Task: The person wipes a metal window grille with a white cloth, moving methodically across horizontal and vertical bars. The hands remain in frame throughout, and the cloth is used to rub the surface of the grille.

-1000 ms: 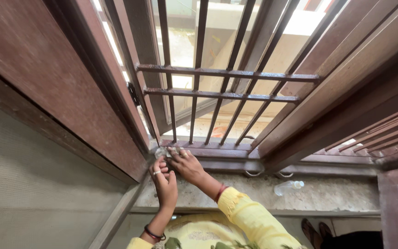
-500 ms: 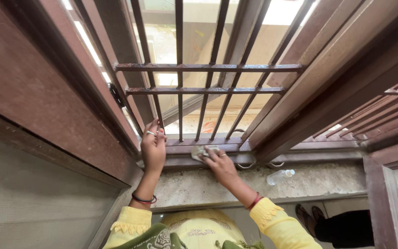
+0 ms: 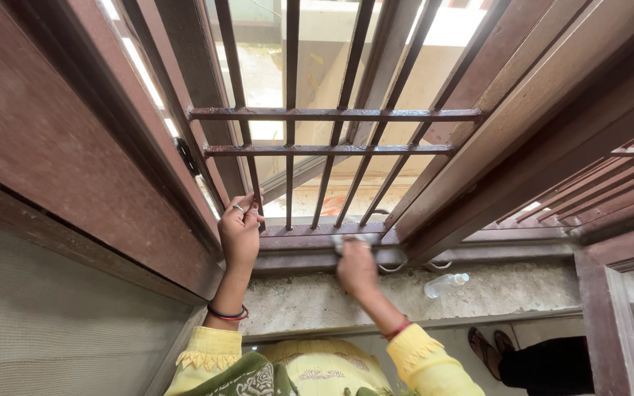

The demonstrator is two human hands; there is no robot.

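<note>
Fingers [image 3: 247, 207] of the left hand [image 3: 239, 233] are curled around the lowest stretch of a vertical bar of the window grille [image 3: 332, 132], gripping it just above the bottom frame rail [image 3: 310, 238]. Those of the right hand [image 3: 356, 265] are bent down over a small pale cloth [image 3: 351, 240], pressing it flat against that same rail; the hand is blurred, so only the cloth's upper edge shows past the knuckles.

Largest in view is the brown wooden shutter [image 3: 67, 139], swung open on the left. Next comes the dark brown grille, with upright bars and two crossbars. Below the frame runs a rough stone sill [image 3: 317, 297]. Both arms wear yellow sleeves [image 3: 420, 359]. On the sill, well right of the right hand, lies a small clear plastic bottle [image 3: 445, 283] on its side. Dark bangles [image 3: 227, 314] circle the left wrist, and a ring [image 3: 237, 208] sits on a left finger.
</note>
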